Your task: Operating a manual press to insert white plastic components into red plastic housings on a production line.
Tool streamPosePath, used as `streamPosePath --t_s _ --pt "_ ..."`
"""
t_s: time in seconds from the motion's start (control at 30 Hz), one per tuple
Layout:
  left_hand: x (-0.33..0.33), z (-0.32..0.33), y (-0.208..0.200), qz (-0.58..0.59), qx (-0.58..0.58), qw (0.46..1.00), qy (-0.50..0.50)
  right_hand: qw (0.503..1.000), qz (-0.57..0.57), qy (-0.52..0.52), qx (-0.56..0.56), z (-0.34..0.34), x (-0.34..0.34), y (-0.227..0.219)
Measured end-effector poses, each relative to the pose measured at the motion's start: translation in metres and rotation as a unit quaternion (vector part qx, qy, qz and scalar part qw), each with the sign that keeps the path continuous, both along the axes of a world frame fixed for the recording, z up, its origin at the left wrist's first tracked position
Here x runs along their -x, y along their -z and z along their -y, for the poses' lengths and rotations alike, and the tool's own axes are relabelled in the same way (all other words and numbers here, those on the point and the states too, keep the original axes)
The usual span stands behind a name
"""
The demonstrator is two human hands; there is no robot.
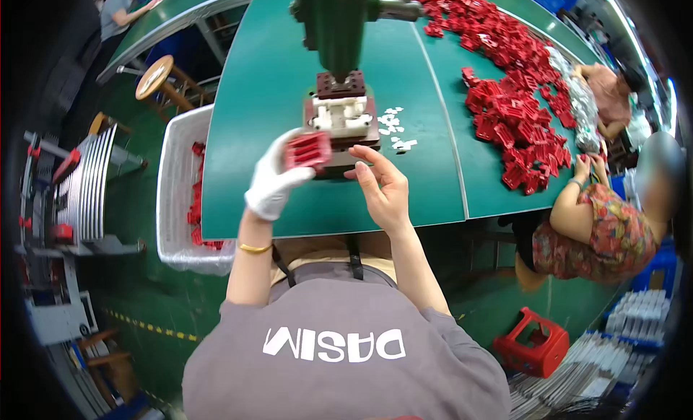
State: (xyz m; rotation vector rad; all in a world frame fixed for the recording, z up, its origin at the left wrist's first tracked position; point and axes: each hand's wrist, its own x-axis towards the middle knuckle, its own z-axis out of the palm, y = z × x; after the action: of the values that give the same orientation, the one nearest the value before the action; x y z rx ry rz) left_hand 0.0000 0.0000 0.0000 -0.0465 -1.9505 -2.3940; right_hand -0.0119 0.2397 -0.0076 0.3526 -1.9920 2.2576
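Observation:
In front of the press, my left hand [270, 180], in a white glove, is closed around a red plastic part [308, 151] with slots or ribs across it. My bare right hand [384, 190] is raised just to the right of that part, its fingers apart and curved, with nothing visible in them. Straight ahead on the green table stands a dark green press [336, 30]. Beneath its ram is a fixture with a white block [341, 117] on a brown metal base [361, 138]. Small white pieces [390, 124] lie scattered to the right of the fixture.
A large pile of red plastic parts [516, 124] covers the table's right side, beside clear plastic bags [577, 95]. A white bin [173, 225] with red parts stands at my left. Co-workers sit at the right, one in a flowered top [606, 236]; behind is a red stool [532, 346].

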Motion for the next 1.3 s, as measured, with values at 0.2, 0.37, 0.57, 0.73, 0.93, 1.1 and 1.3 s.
streamPosePath --t_s 0.2,0.37,0.57,0.73,0.93,1.1,1.3 --pt "0.003 0.126 0.025 -0.049 -0.054 0.973 -0.220 0.953 0.002 0.277 -0.122 -0.114 0.070 0.040" --pt "-0.032 0.252 0.097 0.144 0.103 0.866 -0.468 0.826 0.007 0.469 -0.312 -0.195 0.124 0.057" --pt "-0.046 0.206 0.114 0.114 0.218 0.847 -0.472 0.727 0.106 0.492 -0.467 -0.204 0.151 0.063" --pt "-0.015 0.125 0.068 0.048 0.318 0.863 -0.389 0.731 -0.005 0.533 -0.427 -0.210 0.148 0.075" --pt "0.012 0.012 0.018 -0.059 0.282 0.940 -0.181 0.893 -0.106 0.355 -0.254 -0.146 0.087 0.038" --pt "0.023 -0.075 -0.026 -0.146 0.319 0.925 0.143 0.903 -0.208 0.116 -0.358 -0.073 0.028 -0.001" --pt "0.025 -0.075 -0.025 -0.137 0.363 0.907 0.164 0.889 -0.244 0.010 -0.389 -0.038 0.007 -0.025"
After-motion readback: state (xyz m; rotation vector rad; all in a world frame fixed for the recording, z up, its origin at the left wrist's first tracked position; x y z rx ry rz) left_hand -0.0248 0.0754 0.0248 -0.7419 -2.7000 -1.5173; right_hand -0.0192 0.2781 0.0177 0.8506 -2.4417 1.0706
